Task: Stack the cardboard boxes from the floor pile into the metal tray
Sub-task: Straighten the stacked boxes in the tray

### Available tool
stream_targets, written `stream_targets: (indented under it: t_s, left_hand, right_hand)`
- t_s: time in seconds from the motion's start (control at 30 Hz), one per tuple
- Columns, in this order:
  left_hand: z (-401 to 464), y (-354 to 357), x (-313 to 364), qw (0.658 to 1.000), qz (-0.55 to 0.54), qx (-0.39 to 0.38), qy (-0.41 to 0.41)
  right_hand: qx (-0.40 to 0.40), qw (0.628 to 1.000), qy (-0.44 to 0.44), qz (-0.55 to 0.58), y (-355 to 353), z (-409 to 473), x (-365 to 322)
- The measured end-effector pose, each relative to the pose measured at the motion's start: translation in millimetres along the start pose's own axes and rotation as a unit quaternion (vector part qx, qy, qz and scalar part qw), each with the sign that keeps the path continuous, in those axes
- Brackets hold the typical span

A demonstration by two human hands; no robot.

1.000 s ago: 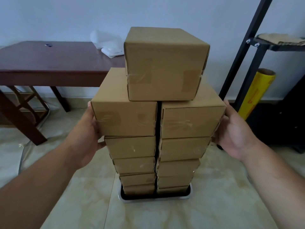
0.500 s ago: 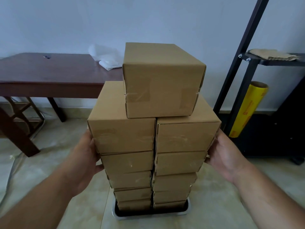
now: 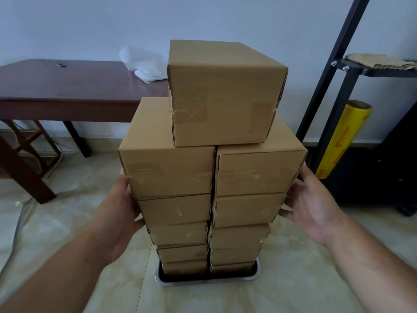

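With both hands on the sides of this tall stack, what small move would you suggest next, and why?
Probably ease both hands away slowly. The left hand and right hand flank the two columns, which already sit in the metal tray, with the top box centred across their seam. The right column's boxes look slightly offset, so watch for wobble.

The scene is lit softly and evenly by cool, diffuse light; no hard shadows are cast. A faint sheen is seen on the desk (image 3: pixel 67 84) top and on the pale floor (image 3: pixel 293 290) tiles, without strong glare. The wall is rendered in a bluish-grey cast. The cardboard boxes (image 3: pixel 223 93) are shown sharply enough for tape marks to be read. Wide-angle distortion is noticed at the edges, where the black rack (image 3: pixel 334 71) is slanted and the forearms are stretched.
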State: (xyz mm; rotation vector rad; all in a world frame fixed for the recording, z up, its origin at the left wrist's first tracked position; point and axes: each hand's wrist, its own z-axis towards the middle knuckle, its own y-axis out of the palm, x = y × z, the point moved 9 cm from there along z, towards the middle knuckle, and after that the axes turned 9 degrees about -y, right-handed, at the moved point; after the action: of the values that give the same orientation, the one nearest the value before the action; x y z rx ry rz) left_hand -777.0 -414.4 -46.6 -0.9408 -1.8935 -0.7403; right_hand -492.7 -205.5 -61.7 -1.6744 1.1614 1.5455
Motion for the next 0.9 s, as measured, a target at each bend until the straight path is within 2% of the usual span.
stream_targets:
  t_s: [0.17, 0.33, 0.6, 0.9]
  left_hand:
    - [6.3, -10.2, -17.9, 0.999, 0.006, 0.014, -0.028]
    - [11.3, -11.3, -36.6, 0.998, 0.020, 0.019, -0.065]
    - [14.1, -12.7, -37.5, 0.997, 0.010, 0.019, -0.069]
    - [14.5, -14.2, -40.2, 0.997, 0.014, 0.024, -0.069]
  right_hand:
    - [-0.008, 0.999, 0.042, 0.002, 0.0, -3.4, 25.4]
    - [-0.014, 0.999, 0.039, -0.019, 18.0, -11.0, 33.8]
    - [0.061, 0.998, 0.004, -0.005, 23.8, -1.8, 40.7]
    - [0.051, 0.998, 0.014, 0.040, 7.9, -4.2, 55.6]
